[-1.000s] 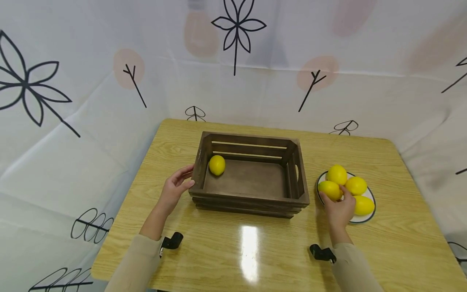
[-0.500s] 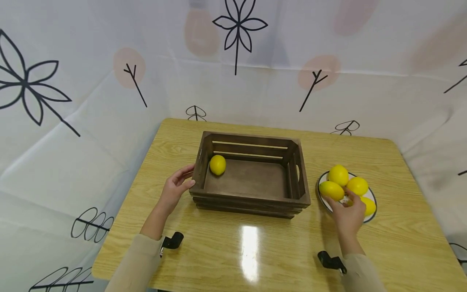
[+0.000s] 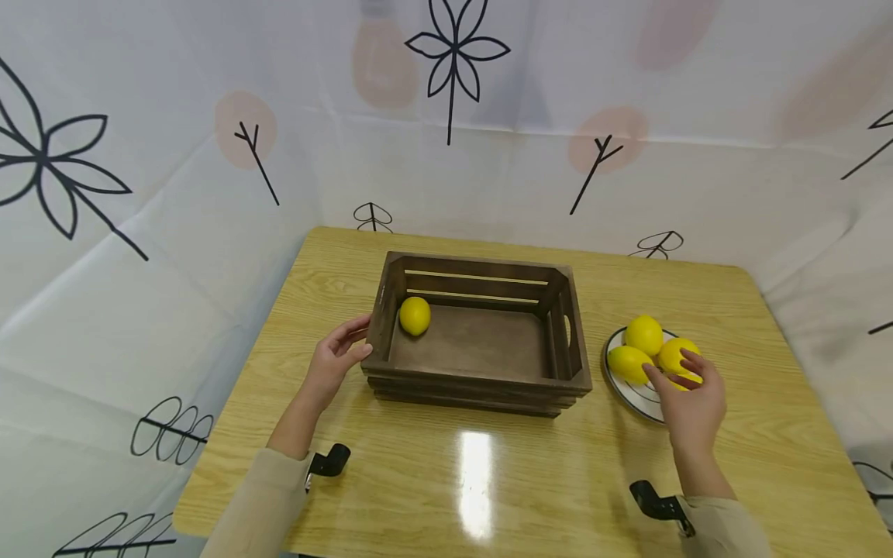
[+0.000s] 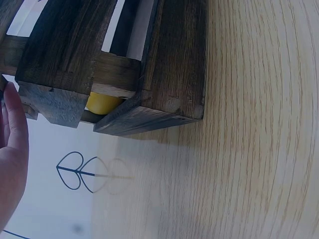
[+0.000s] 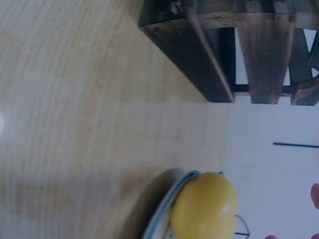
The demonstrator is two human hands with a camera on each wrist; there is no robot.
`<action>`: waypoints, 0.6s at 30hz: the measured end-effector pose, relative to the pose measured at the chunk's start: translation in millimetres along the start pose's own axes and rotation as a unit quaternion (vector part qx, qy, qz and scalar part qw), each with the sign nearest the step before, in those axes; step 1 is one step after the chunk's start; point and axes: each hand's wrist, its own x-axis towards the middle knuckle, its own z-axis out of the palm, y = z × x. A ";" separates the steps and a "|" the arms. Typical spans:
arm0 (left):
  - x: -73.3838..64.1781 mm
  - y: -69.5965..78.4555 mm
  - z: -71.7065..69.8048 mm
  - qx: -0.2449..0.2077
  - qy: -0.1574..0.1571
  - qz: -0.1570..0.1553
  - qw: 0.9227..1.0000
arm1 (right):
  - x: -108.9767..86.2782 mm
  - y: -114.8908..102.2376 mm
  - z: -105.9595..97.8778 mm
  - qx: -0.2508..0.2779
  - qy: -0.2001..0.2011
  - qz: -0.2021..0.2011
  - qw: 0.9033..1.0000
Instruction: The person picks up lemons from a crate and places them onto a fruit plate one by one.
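A brown slatted wooden crate (image 3: 474,391) stands mid-table with one lemon (image 3: 415,315) in its left part. My left hand (image 3: 331,368) rests against the crate's left end, thumb at the front corner and fingers along the outside. To the right is a white, dark-rimmed plate (image 3: 640,401) bearing several lemons. My right hand (image 3: 691,403) is over its right side, fingers spread, overlapping the right lemon (image 3: 675,355) and mostly hiding another at the front. The left lemon (image 3: 629,364) lies just beyond my thumb; a back lemon (image 3: 643,335) is behind it.
A light wood-grain table (image 3: 391,488) carries the crate and the plate. White cloth (image 3: 516,170) with plant drawings hangs behind and at the sides. Black camera mounts (image 3: 656,504) stick out from both sleeves.
My right hand has come off the left lemon and moved right across the plate, its fingers opening out. The left lemon stays on the plate. My left hand and the crate have not moved.
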 end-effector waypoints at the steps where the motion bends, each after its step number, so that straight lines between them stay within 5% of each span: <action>1: 0.1 -0.2 -0.2 0.001 0.000 0.000 1.000 | 0.5 -2.7 -1.0 0.006 0.001 0.000 1.000; 18: -0.6 -0.1 -0.7 0.000 -0.003 0.004 1.000 | 6.3 -48.1 -8.0 0.068 0.001 -0.018 0.998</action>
